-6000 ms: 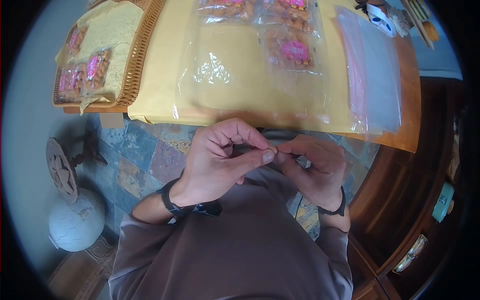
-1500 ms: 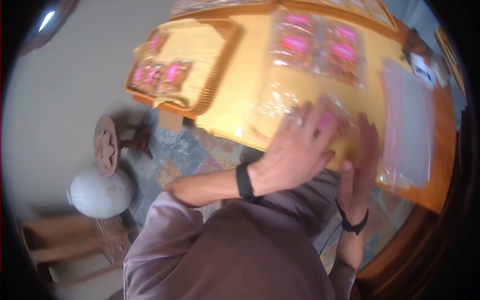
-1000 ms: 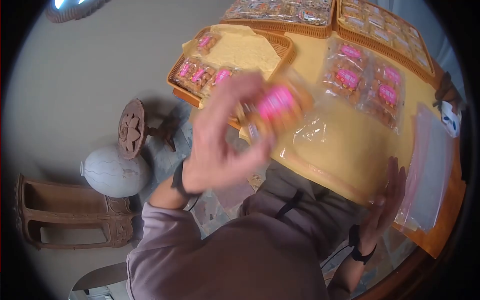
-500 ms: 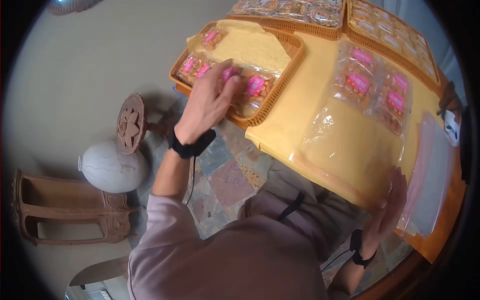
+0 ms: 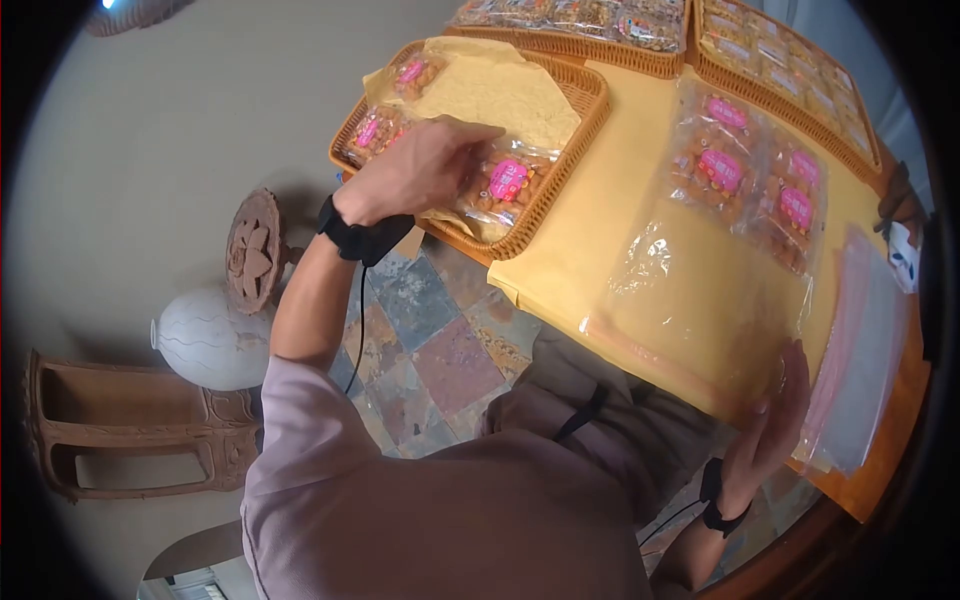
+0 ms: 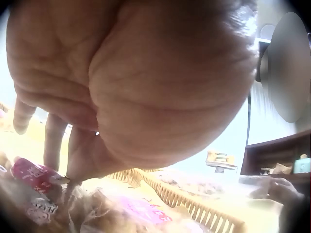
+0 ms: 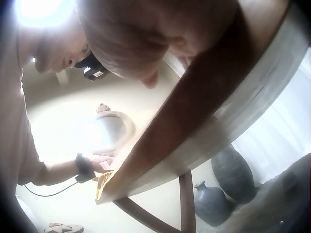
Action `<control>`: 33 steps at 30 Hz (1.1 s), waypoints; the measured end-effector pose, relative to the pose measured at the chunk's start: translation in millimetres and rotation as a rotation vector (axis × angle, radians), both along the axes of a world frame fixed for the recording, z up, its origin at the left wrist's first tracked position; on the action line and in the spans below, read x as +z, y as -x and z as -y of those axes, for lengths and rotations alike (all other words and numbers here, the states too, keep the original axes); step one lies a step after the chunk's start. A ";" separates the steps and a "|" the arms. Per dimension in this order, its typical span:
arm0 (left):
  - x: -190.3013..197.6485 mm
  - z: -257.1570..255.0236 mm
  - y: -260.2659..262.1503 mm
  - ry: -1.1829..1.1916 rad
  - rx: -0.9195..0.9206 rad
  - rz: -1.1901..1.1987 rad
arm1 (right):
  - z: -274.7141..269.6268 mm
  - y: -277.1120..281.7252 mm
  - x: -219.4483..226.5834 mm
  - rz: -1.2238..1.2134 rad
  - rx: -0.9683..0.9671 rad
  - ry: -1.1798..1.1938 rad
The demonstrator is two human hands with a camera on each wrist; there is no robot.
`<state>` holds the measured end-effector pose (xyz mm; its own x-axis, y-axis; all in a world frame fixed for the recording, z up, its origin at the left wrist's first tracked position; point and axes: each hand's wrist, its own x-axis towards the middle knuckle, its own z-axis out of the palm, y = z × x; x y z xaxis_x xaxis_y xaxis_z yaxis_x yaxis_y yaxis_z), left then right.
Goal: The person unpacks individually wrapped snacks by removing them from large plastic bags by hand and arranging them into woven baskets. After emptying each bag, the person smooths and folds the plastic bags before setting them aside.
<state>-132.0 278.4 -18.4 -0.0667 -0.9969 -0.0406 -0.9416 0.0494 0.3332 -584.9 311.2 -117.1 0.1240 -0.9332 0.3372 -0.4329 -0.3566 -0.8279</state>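
Note:
My left hand (image 5: 425, 170) reaches into the wicker tray (image 5: 555, 205) lined with yellow paper, over a row of clear snack packets with pink labels. In the left wrist view, thumb and fingertip come together at the crinkled film of a snack packet (image 6: 36, 174). Right beside the fingers lies another packet (image 5: 508, 180), label up; a third (image 5: 370, 132) shows left of the hand. Part of the row is hidden under my palm. My right hand (image 5: 775, 425) rests at the table's front edge, fingers straight, holding nothing.
On the yellow cloth lies a large clear plastic bag (image 5: 650, 270) with several packets (image 5: 720, 165) at its far end. Flat plastic bags (image 5: 850, 350) lie at the right edge. Two full wicker trays (image 5: 630, 55) stand behind. A carved stool (image 5: 255, 250) and white jar (image 5: 215, 340) stand left.
Earlier both hands were together at the table's front. Then my left hand carried a snack packet leftward into the wicker tray and let it go. It has since shifted left along the row.

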 end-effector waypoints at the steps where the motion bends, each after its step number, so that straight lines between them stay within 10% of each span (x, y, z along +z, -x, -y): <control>1: -1.2 -0.1 -1.4 0.012 -0.006 0.008 | 0.0 0.5 -0.4 -0.001 -0.004 -0.003; 17: -42.6 -10.7 8.6 0.231 0.059 0.060 | 2.2 -2.6 -1.4 -0.039 0.008 0.030; 24: -18.1 -15.8 38.5 0.537 -0.104 0.546 | 1.5 -1.8 -3.1 0.000 -0.005 0.032; 29: -10.8 -56.3 134.6 0.462 -0.642 -0.286 | 2.5 0.8 -4.5 -0.018 -0.019 0.056; 33: -49.4 -112.2 239.1 -0.141 -1.078 -1.053 | 1.8 -2.0 0.5 -0.047 -0.030 0.095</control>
